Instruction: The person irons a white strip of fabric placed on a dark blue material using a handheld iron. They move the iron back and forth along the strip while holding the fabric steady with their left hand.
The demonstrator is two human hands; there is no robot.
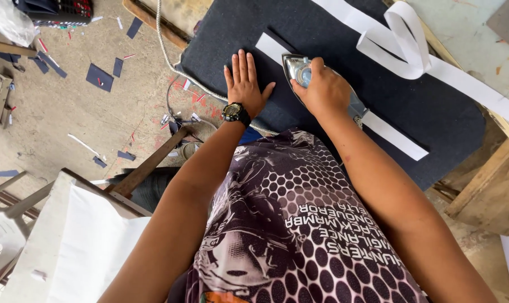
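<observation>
My right hand (323, 90) grips the handle of a metal clothes iron (295, 65) that rests on a white fabric strip (397, 140) lying across a dark blue padded ironing surface (434, 106). My left hand (244, 84), with a black wristwatch on the wrist, lies flat with fingers spread on the dark surface just left of the iron, near the strip's end. A longer white strip (411, 53) loops and folds over the far part of the surface.
A cord (170, 59) runs down off the table's left edge to the concrete floor, which is littered with dark fabric scraps (100, 77). A white cloth-covered frame (74, 241) stands at lower left. A wooden table edge (490, 191) is at right.
</observation>
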